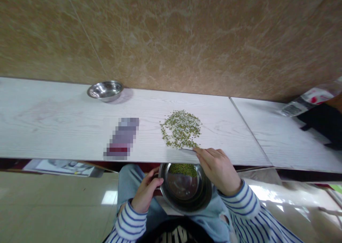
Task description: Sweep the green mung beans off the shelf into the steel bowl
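My left hand (146, 192) grips the rim of a steel bowl (187, 200) held just below the near edge of the white table (53, 129). Some green beans (183, 169) lie inside the bowl at its far side. My right hand (217, 170) rests at the table's edge, fingers together, pressing what looks like a thin flat card (187, 150) against the table. Just beyond it a loose pile of green beans (181, 128) is spread on the tabletop.
A second, empty steel bowl (105, 90) stands at the table's far edge by the brown marbled wall. A blurred-out flat object (122, 137) lies left of the beans. A plastic packet (307, 101) lies at the far right. A seam splits the tabletop at the right.
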### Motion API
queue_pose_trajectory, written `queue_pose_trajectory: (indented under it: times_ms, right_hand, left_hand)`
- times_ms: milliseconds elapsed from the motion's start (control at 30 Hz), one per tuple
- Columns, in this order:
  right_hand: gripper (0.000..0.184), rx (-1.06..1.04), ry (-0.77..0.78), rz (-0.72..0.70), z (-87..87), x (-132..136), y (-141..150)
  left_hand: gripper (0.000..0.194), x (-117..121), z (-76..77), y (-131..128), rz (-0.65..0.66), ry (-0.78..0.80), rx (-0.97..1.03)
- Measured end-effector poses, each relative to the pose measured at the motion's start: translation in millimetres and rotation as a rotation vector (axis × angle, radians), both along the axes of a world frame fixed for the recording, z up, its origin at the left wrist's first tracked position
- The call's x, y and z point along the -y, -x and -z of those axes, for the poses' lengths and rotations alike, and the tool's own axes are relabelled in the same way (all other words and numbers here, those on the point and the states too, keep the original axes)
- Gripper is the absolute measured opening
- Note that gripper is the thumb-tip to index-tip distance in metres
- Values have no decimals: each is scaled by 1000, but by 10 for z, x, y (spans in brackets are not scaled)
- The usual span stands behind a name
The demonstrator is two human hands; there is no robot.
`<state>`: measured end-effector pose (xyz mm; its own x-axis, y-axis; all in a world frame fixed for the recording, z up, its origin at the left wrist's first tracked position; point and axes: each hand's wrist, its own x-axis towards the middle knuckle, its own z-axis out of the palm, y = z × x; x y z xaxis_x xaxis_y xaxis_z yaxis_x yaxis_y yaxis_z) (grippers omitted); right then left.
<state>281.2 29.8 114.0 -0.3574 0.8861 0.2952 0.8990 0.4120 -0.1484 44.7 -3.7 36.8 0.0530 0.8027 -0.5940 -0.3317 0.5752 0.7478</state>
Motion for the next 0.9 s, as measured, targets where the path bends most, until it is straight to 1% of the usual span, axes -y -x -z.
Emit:
queue_pose_trajectory:
  times_ms: [67, 167, 300, 600, 767, 900]
  right_hand:
    - [24, 6, -55, 41, 6, -59, 2]
    - [25, 35, -128, 84, 7, -142, 18]
    - [25, 76, -167, 137, 7, -184, 21]
    - [25, 105, -154, 221, 25, -92, -155]
    - [24, 118, -134, 214, 50, -58, -125]
    - [25, 95, -152, 189, 46, -22, -70]
  left_hand:
    - [42, 7, -6, 2, -23, -3, -1]
    - [41, 14, -6, 18, -22, 3, 0]
    - [40, 18, 8, 33, -35, 16, -2]
    - [38, 12, 37, -28, -65, -7, 41]
    - [42, 11, 8, -59, -34, -2, 35]
    - [42, 5, 34, -53, -33, -9, 27]
